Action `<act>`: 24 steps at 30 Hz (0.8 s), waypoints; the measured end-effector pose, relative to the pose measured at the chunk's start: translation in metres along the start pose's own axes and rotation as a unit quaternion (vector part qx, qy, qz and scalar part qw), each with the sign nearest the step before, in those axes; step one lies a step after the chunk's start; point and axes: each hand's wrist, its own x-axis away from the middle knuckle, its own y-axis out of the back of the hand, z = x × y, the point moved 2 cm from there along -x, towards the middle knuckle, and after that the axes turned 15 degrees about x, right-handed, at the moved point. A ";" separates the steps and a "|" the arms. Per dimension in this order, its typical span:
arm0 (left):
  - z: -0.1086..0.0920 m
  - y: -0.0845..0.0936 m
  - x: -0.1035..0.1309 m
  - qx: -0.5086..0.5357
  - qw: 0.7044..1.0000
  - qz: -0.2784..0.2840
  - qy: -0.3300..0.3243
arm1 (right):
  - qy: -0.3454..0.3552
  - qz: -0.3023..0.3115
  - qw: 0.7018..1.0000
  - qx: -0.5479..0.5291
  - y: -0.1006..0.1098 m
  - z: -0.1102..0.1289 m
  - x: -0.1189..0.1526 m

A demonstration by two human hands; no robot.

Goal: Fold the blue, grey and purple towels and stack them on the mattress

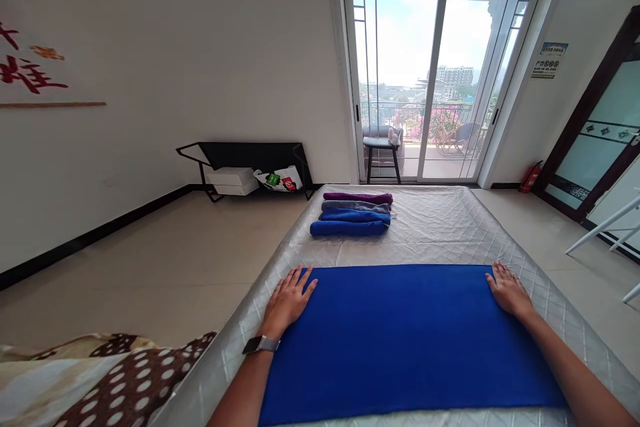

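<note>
A blue cloth (405, 340) lies spread flat on a pale quilted mattress (430, 233). My left hand (291, 297) rests on the cloth's far left corner, fingers spread, with a watch on the wrist. At the far right corner, my right hand (507, 288) lies flat, partly on the cloth's edge and partly on the mattress. Beyond the cloth, several rolled cloths sit side by side: a purple one (357, 198), a grey-blue one (355, 207) and blue ones, the nearest of them a blue roll (349, 228).
A polka-dot blanket (140, 380) is at the lower left. A black rack (250, 155) with white boxes (233, 180) stands by the wall. Behind the mattress are a stool (383, 143) and sliding glass doors. A fire extinguisher (531, 177) and white chair legs (603, 223) are at the right.
</note>
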 end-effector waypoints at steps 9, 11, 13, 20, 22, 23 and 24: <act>-0.008 0.004 -0.001 0.017 1.000 0.003 0.014 | 0.051 -0.103 0.993 0.014 0.081 0.120 0.035; -0.009 0.005 -0.001 0.015 1.000 0.002 0.012 | 0.154 -0.108 0.981 -0.039 0.093 0.180 0.055; -0.010 0.006 -0.001 0.010 1.000 0.002 0.009 | 0.247 -0.099 0.960 -0.089 0.098 0.235 0.075; -0.009 0.008 0.001 0.002 1.000 0.005 -0.010 | 0.323 -0.051 0.934 -0.144 0.086 0.285 0.094; -0.009 0.008 0.001 0.004 1.000 0.008 -0.006 | 0.302 -0.037 0.944 -0.128 0.077 0.253 0.083; -0.009 0.007 0.001 0.006 1.000 0.008 -0.003 | 0.284 -0.031 0.951 -0.117 0.070 0.231 0.076; -0.008 0.007 0.001 0.010 1.000 0.006 0.000 | 0.261 -0.025 0.959 -0.104 0.063 0.206 0.069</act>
